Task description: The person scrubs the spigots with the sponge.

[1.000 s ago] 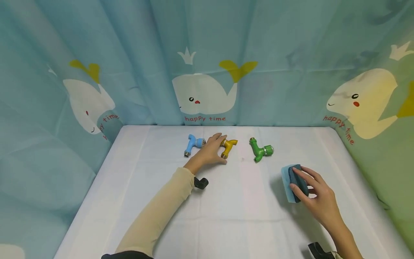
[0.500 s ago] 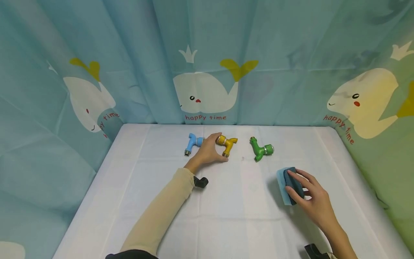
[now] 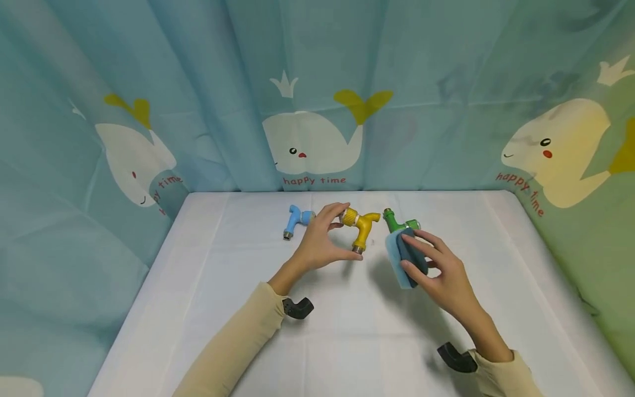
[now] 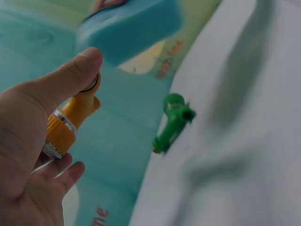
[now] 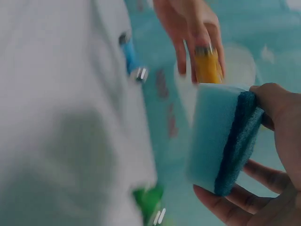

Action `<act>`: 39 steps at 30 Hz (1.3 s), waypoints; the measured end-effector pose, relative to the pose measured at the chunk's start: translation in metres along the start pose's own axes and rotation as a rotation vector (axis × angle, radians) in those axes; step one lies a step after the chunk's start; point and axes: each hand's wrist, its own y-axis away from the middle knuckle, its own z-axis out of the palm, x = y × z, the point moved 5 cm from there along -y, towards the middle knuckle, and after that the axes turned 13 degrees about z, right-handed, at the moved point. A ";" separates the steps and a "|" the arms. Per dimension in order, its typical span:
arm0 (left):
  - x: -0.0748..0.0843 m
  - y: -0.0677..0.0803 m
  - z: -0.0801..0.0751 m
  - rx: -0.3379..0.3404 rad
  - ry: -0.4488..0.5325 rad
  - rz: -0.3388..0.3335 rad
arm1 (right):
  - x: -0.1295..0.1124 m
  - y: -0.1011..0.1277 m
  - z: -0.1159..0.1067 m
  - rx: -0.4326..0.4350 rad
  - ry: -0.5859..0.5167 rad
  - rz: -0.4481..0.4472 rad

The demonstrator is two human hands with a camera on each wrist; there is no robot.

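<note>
Head, L hand (image 3: 315, 242): half open, pinching the yellow tap (image 3: 365, 226) up off the bench (image 3: 337, 353); thumb at the threaded end (image 3: 358, 250), fingers up by the knob (image 3: 349, 216).
Head, R hand (image 3: 446, 278): part-curled, gripping the sponge (image 3: 398, 255) just beside the yellow tap, pale foam facing it, a gap between.
Head, other taps: blue tap (image 3: 295, 218) on the bench behind my L hand; green tap (image 3: 393, 221) partly hidden by the sponge.
L wrist, yellow tap: stiff body, prob. fairly light for its size; glossy, so it could slip or swivel btwn two pts. Best hold IMO: threaded end + knob, as I've got it, spout left free.
L wrist, green tap: lying on the bench, well apart from my fingers.
R wrist, sponge: thumb on one edge, fingers at the opp. one; looks soft & v. light, dark scourer prob. stiffer than the foam. I'd hold by the scourer side, easy squeeze.
R wrist, yellow tap: blurred & partly behind foam, so can't judge the gap from here.
</note>
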 end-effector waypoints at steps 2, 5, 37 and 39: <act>0.012 0.002 -0.002 -0.009 -0.030 0.068 | -0.019 -0.012 0.009 -0.023 -0.014 -0.072; 0.024 0.006 -0.004 -0.021 -0.076 0.135 | -0.040 -0.021 0.020 -0.034 -0.044 -0.183; 0.026 0.028 -0.004 0.097 0.559 -0.234 | -0.041 -0.017 0.021 -0.047 -0.033 -0.112; 0.024 0.029 -0.004 0.101 0.596 -0.269 | -0.038 -0.015 0.016 -0.027 -0.034 -0.101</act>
